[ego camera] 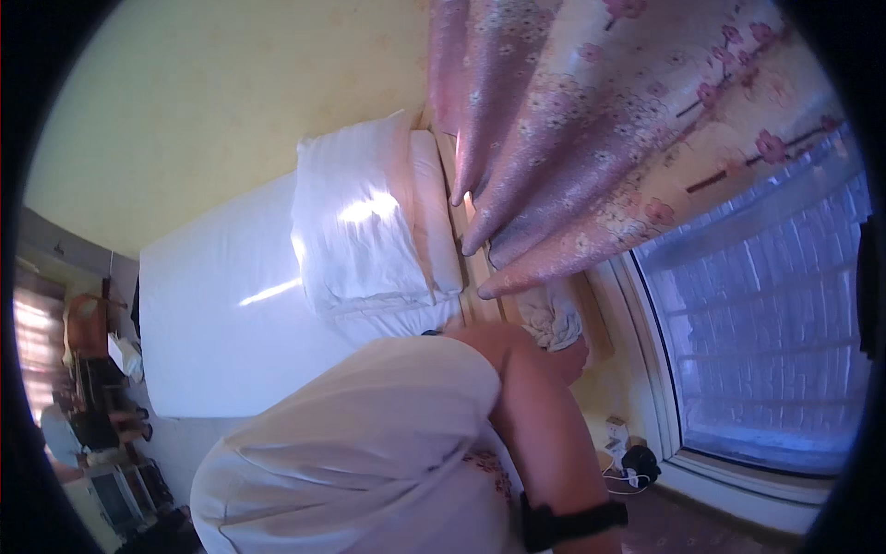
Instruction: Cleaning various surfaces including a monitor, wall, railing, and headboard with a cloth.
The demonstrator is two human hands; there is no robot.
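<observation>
A pale short sleeve (360,422) fills the lower middle, and a bent bare arm (547,429), apparently my left, comes out of it. A black band (581,524) circles this arm near the bottom edge; my left hand is out of view below. Behind the elbow, a partly hidden hand (576,361) shows beside a crumpled white cloth (554,318) on the wooden ledge. I cannot tell for certain whether it is my right hand, or whether it grips the cloth. Beyond the sleeve, white pillows (346,208) rest on a bed with a white sheet (214,325).
A pink floral curtain (588,138) hangs over the bed's head end, beside a window (768,325). Below the window are a wall socket (615,429) and a black object with a white cable (640,465). Cluttered furniture (97,388) stands at the far left.
</observation>
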